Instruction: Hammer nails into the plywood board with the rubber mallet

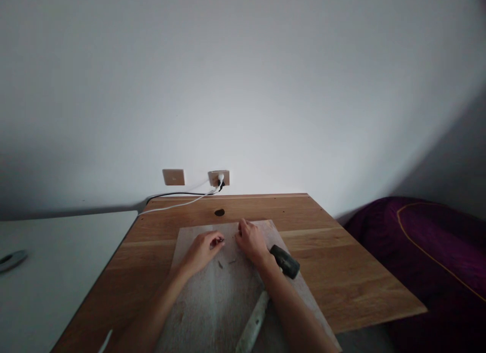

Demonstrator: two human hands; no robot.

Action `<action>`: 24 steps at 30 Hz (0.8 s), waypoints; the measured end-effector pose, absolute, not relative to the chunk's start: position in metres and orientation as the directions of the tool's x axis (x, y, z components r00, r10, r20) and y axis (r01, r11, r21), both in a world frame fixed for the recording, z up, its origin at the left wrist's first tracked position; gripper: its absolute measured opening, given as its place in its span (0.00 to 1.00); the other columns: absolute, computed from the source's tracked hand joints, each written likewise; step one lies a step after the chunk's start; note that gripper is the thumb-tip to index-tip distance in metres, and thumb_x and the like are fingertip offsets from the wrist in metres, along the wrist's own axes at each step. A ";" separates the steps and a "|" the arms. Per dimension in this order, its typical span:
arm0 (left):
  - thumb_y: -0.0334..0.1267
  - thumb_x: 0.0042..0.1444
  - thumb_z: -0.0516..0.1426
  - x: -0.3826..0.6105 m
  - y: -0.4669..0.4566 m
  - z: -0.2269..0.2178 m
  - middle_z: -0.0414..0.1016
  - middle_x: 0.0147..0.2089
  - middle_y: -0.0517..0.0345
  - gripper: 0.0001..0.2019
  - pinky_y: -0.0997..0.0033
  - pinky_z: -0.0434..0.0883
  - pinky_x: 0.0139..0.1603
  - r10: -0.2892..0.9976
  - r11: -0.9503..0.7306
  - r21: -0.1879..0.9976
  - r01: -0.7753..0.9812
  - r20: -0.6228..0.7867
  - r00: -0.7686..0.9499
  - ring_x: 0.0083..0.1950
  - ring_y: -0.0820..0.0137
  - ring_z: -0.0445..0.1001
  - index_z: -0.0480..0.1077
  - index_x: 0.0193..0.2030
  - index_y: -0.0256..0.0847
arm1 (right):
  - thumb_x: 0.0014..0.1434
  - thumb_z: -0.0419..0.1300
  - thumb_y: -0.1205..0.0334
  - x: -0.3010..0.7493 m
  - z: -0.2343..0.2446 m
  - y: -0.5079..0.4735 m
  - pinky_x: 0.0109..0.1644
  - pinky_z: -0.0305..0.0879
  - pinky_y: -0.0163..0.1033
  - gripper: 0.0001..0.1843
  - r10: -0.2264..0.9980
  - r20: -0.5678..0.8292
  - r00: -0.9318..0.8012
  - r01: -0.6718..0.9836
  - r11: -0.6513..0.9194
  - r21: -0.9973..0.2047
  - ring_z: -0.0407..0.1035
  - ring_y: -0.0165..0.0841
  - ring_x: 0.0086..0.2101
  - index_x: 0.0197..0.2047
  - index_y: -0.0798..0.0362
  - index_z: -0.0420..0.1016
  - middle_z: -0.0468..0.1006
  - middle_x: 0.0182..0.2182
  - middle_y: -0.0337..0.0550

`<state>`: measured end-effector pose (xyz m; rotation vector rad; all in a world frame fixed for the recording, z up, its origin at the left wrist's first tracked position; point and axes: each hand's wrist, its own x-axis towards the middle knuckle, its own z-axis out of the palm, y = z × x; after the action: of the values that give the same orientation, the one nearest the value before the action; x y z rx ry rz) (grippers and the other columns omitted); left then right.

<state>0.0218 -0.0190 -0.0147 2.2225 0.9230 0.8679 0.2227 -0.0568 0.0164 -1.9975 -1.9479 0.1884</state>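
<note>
My left hand (207, 247) is over a flat board (201, 302), its thumb and fingertips closed on a small dark piece too small to name. To its right, near the board's far edge, my right hand (250, 239) has its fingers curled in; whatever they hold, if anything, is hidden. Two thin little pieces, perhaps nails or screws, lie on the board below the hands: one dark piece (220, 264) and another piece (232, 262). A mallet with a black head (285, 262) and a pale worn handle (252, 325) lies under my right forearm, which covers part of it.
The board rests on a wooden table (322, 241) with a dark round hole (219, 212). White and black cables run to a wall socket (225, 180). A white surface (76, 272) with a grey ring-shaped object (12, 261) adjoins at left. Purple fabric (417, 251) bulges at right.
</note>
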 end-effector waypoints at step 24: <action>0.45 0.64 0.56 0.021 -0.023 -0.008 0.78 0.30 0.57 0.15 0.74 0.65 0.35 0.757 -0.530 0.776 0.341 0.252 0.603 0.32 0.69 0.73 0.77 0.35 0.37 | 0.62 0.50 0.66 0.220 0.030 -0.066 0.37 0.60 0.32 0.13 0.942 0.334 -0.037 0.649 0.277 -0.709 0.68 0.32 0.29 0.28 0.49 0.71 0.74 0.24 0.37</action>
<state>0.0210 -0.0227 -0.0079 2.1303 0.8634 0.7646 0.2196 -0.0660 0.0303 -1.4508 -1.7651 0.4722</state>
